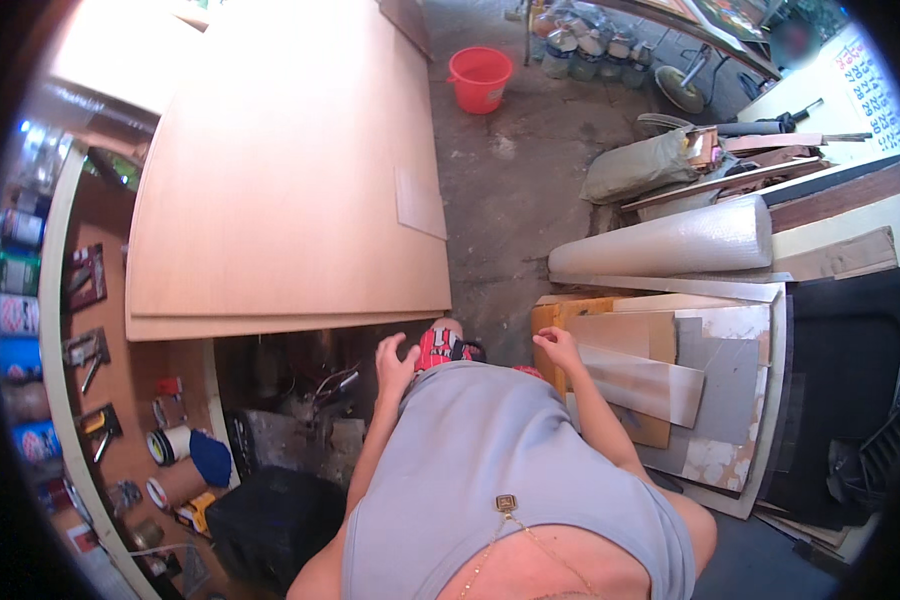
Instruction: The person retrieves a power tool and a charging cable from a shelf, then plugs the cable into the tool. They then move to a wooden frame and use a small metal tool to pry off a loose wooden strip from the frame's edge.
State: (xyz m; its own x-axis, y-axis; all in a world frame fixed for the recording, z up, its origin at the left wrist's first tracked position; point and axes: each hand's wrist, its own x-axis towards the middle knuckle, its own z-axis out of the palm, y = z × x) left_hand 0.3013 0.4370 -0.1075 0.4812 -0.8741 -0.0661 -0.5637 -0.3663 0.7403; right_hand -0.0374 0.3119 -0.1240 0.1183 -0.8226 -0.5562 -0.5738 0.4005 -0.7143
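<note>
My left hand [396, 362] hangs with loosely bent, parted fingers just below the front edge of pale wooden sheets [285, 250] stacked on a bench. It holds nothing I can see. My right hand [556, 346], fingers slightly curled and apart, appears empty beside a pile of board offcuts [715, 385] on the right. Between my hands, my red-and-black footwear [437, 345] shows beyond my grey top.
A red bucket [480, 85] stands on the concrete floor [500, 170] ahead. Right are a bubble-wrap roll [660, 240], sacks with scrap [640, 170], a trolley wheel [679, 88] and several bottles [590, 55]. Left are tool shelves [100, 290] and a black box [270, 530].
</note>
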